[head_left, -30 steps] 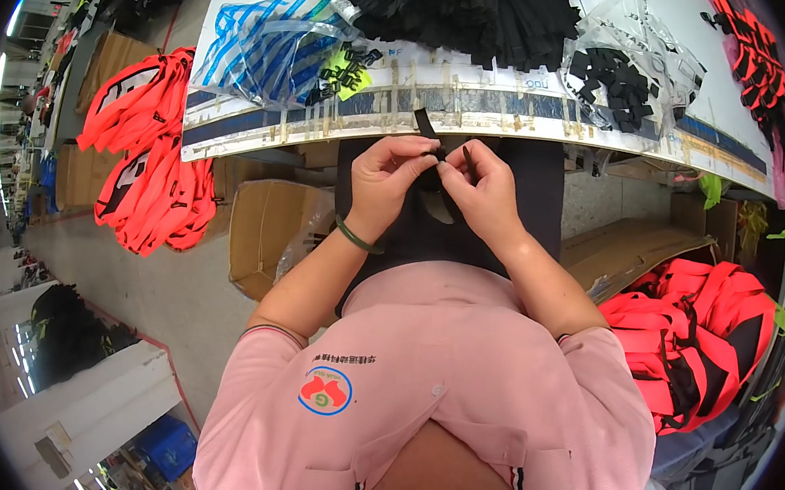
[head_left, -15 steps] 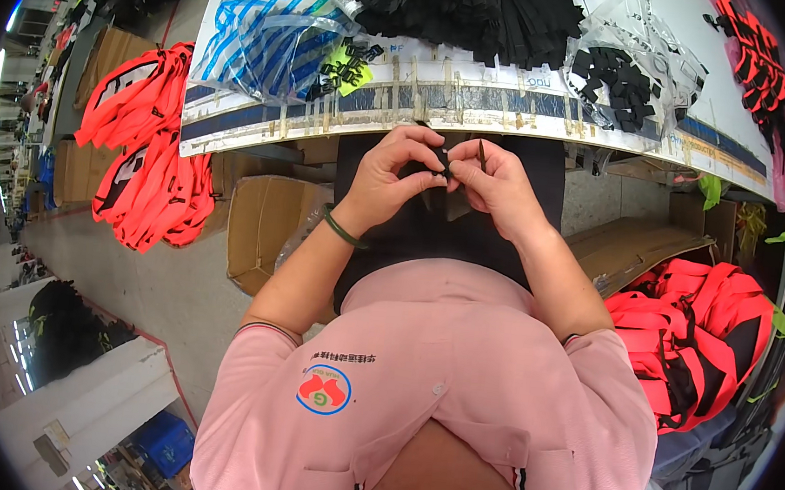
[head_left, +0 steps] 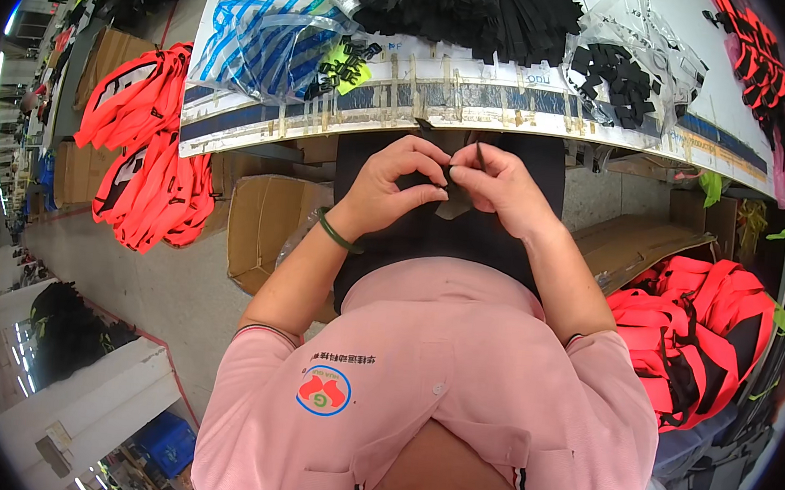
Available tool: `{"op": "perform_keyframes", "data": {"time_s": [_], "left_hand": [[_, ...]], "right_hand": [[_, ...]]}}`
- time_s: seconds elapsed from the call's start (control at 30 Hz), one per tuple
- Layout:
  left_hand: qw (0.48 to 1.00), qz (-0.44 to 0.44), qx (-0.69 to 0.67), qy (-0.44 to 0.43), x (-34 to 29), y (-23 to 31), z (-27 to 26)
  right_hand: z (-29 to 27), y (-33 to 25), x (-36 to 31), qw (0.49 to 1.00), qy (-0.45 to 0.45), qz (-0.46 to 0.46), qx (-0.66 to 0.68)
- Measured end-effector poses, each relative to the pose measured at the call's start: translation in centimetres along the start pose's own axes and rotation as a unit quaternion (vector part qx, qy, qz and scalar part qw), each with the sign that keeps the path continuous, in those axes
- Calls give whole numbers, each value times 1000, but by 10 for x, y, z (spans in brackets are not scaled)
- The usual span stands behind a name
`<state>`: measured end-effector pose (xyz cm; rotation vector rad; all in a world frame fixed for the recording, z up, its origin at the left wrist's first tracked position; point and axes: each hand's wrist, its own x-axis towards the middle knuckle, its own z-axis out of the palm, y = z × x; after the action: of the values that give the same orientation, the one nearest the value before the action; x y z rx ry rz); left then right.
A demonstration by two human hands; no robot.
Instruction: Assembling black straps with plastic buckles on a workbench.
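Observation:
Just in front of the table's near edge, both hands meet over my dark-clad lap. My left hand (head_left: 396, 182), with a dark green bangle (head_left: 338, 231) on its wrist, is closed with thumb and fingertips curled inward. Whatever sits at its fingertips is small, dark and mostly hidden. My right hand (head_left: 507, 194) pinches a narrow black strap (head_left: 480, 156), one end of which sticks up past the fingers. The fingertips of the two hands nearly touch. Beyond them on the table lie a thick bundle of black straps (head_left: 455, 12) and small black buckles (head_left: 347, 68).
The white table (head_left: 403, 126) has a taped, worn front edge. A blue-striped plastic bag (head_left: 265, 43) lies left, a clear bag of black pieces (head_left: 617, 83) right. Neon red-orange strap bundles hang at left (head_left: 145, 144) and heap at right (head_left: 693, 337). Cardboard boxes (head_left: 263, 229) stand below.
My left fingers have shifted slightly downward and spread into a wider curve. My right hand has moved a little, its strap end still upright. Less of the dark piece shows between the hands.

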<state>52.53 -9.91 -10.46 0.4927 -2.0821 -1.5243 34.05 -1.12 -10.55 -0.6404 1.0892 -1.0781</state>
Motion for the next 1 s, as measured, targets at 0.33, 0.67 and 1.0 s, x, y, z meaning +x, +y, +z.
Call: {"op": "perform_keyframes", "data": {"time_s": [0.33,0.67,1.0], "left_hand": [[994,29,32,-105,-1,17,6],[981,-15,-171,-86,-10,6,8],[775,-261,-560,-134,3,-13,18]], "right_hand": [[-17,2,15,997,2,-19,78],[-6,-4,9,988,28,-62,141],[0,3,4,989,-14,-87,117]]}}
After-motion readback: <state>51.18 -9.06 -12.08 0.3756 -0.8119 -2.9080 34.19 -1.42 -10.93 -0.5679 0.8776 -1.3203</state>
